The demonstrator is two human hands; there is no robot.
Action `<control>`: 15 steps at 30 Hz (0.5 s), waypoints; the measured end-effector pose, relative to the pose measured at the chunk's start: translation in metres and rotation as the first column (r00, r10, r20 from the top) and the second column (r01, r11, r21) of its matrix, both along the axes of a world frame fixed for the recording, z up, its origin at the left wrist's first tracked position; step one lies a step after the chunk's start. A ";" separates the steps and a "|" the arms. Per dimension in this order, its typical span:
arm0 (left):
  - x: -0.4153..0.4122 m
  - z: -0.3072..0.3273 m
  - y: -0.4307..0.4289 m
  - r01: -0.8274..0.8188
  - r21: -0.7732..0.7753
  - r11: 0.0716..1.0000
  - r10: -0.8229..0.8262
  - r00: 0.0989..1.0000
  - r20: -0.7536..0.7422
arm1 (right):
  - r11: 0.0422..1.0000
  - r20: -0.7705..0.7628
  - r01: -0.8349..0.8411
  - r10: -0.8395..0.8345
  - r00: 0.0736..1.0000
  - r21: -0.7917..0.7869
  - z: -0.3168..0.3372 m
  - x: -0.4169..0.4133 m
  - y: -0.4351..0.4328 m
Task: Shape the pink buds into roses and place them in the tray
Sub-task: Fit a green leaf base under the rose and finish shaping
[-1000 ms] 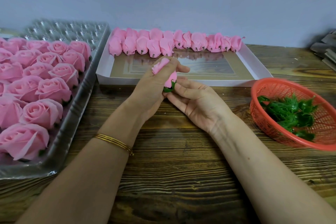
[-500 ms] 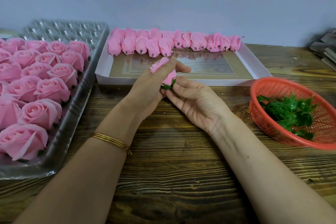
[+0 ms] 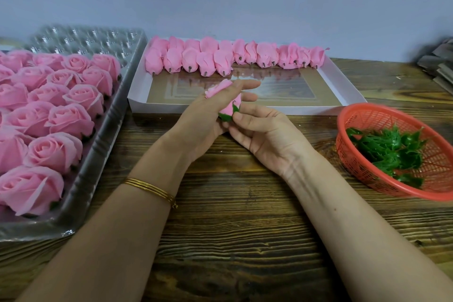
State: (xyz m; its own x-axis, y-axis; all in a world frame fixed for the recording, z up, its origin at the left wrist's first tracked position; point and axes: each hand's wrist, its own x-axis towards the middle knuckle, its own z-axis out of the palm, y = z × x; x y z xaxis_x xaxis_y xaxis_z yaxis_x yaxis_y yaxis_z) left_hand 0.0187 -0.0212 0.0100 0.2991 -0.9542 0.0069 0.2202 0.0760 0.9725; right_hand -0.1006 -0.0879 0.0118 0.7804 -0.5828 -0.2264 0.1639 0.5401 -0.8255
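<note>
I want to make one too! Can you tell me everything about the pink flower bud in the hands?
The pink bud is small and closed, its thin petals soft like foam or paper. A green leafy cup caps its base. It leans up and left, held above the wooden table. The left hand curls round it; the right hand pinches the green cup.

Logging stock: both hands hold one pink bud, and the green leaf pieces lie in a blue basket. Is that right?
The basket is red, not blue, as the head view shows. The rest stands: left hand and right hand hold one pink bud, and the green leaf pieces lie in that basket.
</note>
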 end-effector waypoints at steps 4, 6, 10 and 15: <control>0.000 0.001 0.001 0.006 0.020 1.000 -0.007 1.000 0.015 | 0.998 -0.029 -0.047 0.046 0.999 -0.043 0.002 -0.002 -0.001; -0.001 0.002 0.002 0.024 0.023 0.999 -0.024 1.000 0.016 | 0.997 -0.043 -0.054 0.051 0.998 -0.063 0.002 -0.003 -0.002; -0.002 0.003 0.003 0.073 0.029 0.997 -0.073 0.997 0.008 | 0.995 -0.038 -0.061 0.058 0.998 -0.075 0.001 -0.004 -0.004; 0.001 0.004 0.005 0.143 0.043 0.989 -0.143 0.990 0.009 | 0.994 0.007 -0.065 0.065 0.998 -0.091 0.000 -0.005 -0.004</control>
State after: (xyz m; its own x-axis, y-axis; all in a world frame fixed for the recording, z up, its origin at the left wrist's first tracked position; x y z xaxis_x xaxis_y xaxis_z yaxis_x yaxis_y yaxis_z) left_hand 0.0200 -0.0164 0.0135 0.1595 -0.9867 -0.0316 0.2141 0.0033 0.9768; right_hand -0.1054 -0.0920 0.0121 0.8192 -0.5485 -0.1674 0.1390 0.4731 -0.8700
